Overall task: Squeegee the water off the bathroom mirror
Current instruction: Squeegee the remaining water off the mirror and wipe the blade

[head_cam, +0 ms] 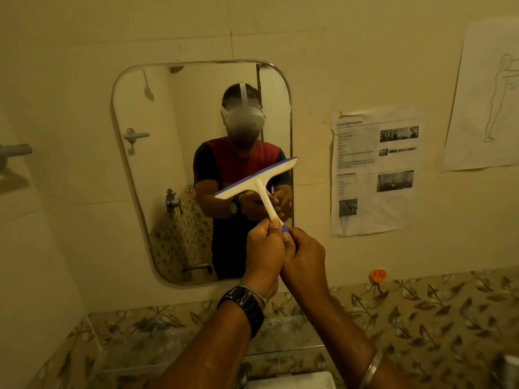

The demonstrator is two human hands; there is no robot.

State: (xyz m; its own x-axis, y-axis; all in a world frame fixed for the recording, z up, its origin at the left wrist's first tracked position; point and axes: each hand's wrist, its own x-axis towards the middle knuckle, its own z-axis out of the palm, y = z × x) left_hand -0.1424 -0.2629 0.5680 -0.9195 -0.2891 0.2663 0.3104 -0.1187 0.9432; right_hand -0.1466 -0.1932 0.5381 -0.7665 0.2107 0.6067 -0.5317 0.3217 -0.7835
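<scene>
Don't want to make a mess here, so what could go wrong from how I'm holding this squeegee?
Your left hand and right hand grip only the end of the squeegee handle, so the blade may wobble under pressure. The blade is tilted, which could streak the mirror. A sideways stroke might wet the printed sheet beside it.

squeegee (259, 181): white T-shape, blue strip along the head's far edge, blue tip on the handle. Held up, head tilted with right end higher, in front of lower right of mirror (168, 164). Mirror: rounded corners, metal rim, upright on far wall.
</scene>
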